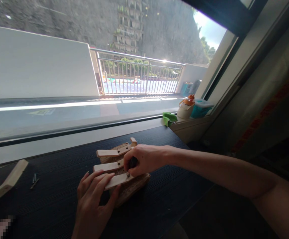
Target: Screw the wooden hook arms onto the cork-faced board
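A rough brown wooden board (129, 192) lies on the dark table, with several pale angled wooden strips across it. Dark screw heads show on the far strip (107, 153) and the middle strip (106, 167). My left hand (94, 196) grips the near strip (116, 181), thumb below and fingers over its left end. Closed around a small dark tool handle (133, 162), my right hand (144, 160) is over the right end of that strip, by a screw (128, 175). The tool's working end is hidden by the fingers.
On the left of the table (60, 189) lie a loose angled wooden strip (9, 182) and several screws (34, 182). A green cloth (169, 119), a cream bottle (185, 109) and a teal box (200, 109) stand by the window. The table's edge drops off at right.
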Motion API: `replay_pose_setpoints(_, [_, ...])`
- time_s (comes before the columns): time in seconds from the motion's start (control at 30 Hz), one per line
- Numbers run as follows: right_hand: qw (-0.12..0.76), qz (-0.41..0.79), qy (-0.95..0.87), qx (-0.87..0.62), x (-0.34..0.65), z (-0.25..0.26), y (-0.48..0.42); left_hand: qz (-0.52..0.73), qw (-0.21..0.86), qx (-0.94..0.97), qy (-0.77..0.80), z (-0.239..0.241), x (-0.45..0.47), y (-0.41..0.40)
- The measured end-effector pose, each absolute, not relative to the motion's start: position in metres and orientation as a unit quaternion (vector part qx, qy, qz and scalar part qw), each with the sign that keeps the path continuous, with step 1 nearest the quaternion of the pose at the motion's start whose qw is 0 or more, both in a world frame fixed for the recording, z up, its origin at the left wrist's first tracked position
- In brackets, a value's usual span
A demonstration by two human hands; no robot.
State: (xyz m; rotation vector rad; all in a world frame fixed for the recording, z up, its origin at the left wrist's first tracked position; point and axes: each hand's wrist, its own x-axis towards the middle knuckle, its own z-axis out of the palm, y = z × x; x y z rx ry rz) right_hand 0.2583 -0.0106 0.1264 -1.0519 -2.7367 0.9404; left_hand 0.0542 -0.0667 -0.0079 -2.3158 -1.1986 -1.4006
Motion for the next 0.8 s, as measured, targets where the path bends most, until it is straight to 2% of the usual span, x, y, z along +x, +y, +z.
replay_pose_setpoints(0.37, [-0.013, 0.109, -0.959, -0.260, 0.247, 0.144, -0.009, -0.473, 0.094, -0.779, -0.401, -0.006, 0.055, -0.068])
replay_pose_setpoints(0.63, [-0.144, 0.037, -0.960, -0.237, 0.236, 0.164, -0.013, -0.474, 0.095, -0.779, -0.400, -0.006, 0.056, -0.067])
replay_pose_setpoints(0.8, [-0.143, 0.025, -0.963, -0.225, 0.237, 0.168, -0.013, -0.470, 0.097, -0.781, -0.399, -0.006, 0.057, -0.067])
